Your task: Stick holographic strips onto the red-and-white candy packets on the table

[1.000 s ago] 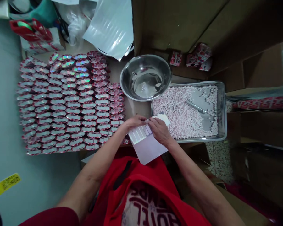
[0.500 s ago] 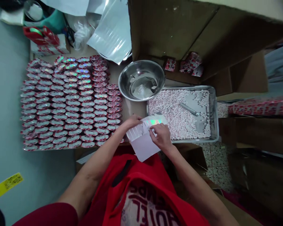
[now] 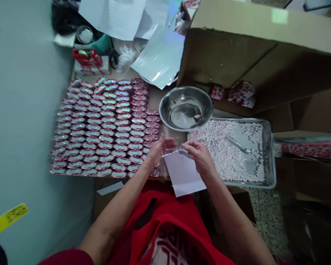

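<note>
Above a white sheet of paper (image 3: 183, 176) at the table's front edge, my two hands face each other. My left hand (image 3: 160, 150) has its fingers stretched out, with nothing held in them. My right hand (image 3: 200, 155) is closed, thumb against fingers, on a small clear piece too faint to name. Just beyond them sits a steel bowl (image 3: 165, 112) with some clear bits inside. To the right, a metal tray (image 3: 272, 154) holds many small pale pieces and a metal tool (image 3: 238, 144). Rows of red-and-white packets (image 3: 93, 129) stand on the left.
A large cardboard box (image 3: 226, 55) with a few red packets lies on its side at the back right. Shiny sheets (image 3: 161, 55), a red tape dispenser (image 3: 86, 57), black scissors and a teal bowl are at the back left.
The shiny strip that lay over the white paper between my hands no longer shows. My left hand's fingers have spread. The whole view has shifted, so the table appears further right and lower.
</note>
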The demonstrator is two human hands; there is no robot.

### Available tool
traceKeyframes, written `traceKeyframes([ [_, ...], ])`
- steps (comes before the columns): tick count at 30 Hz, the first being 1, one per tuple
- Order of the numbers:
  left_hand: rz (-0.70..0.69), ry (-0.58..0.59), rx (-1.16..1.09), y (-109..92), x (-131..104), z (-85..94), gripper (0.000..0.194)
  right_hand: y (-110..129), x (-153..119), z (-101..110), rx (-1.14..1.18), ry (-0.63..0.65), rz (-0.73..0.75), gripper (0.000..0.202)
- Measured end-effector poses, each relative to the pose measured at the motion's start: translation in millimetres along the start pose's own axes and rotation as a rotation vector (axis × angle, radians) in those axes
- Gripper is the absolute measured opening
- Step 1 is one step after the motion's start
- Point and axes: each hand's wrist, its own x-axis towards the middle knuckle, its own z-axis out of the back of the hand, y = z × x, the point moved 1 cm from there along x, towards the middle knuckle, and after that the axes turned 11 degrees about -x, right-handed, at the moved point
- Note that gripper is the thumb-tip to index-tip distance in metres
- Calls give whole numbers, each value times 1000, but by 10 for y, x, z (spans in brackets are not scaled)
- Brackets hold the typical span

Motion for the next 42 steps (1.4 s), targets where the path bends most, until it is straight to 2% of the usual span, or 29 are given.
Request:
traceKeyframes([
  [4, 13, 30, -98, -315, -3, 205, 70, 76, 132, -358, -29, 34, -15, 42],
  [9, -63, -5, -64, -634, 0, 499, 52, 193, 231, -776, -66, 56, -55, 40],
  [14, -110, -57, -52, -1016, 9, 805, 48, 195, 476, -1205, -83, -6, -83, 42],
  [17, -180, -138, -6, -1232, 91, 993, 41, 116, 754, -1491, -108, -111, -75, 44],
  [19, -239, -239, 90, -1349, 196, 1121, 32, 53, 987, -1687, -149, -182, -41, 44],
  [21, -304, -367, 244, -1446, 327, 1244, 25, -1, 1236, -1867, -217, -235, 32, 41],
  [24, -441, -545, 588, -1567, 515, 1382, 21, -53, 1585, -2073, -348, -290, 155, 38],
  [27, -570, -694, 902, -1648, 652, 1454, 17, -93, 1853, -2186, -506, -335, 197, 40],
  [30, -591, -774, 1061, -1669, 750, 1497, 16, -140, 2014, -2230, -644, -381, 186, 38],
  [34, -550, -759, 1101, -1635, 840, 1554, 16, -204, 2100, -2239, -714, -409, 155, 34],
  [42, -541, -765, 1135, -1615, 874, 1579, 15, -222, 2106, -2236, -694, -392, 156, 37],
])
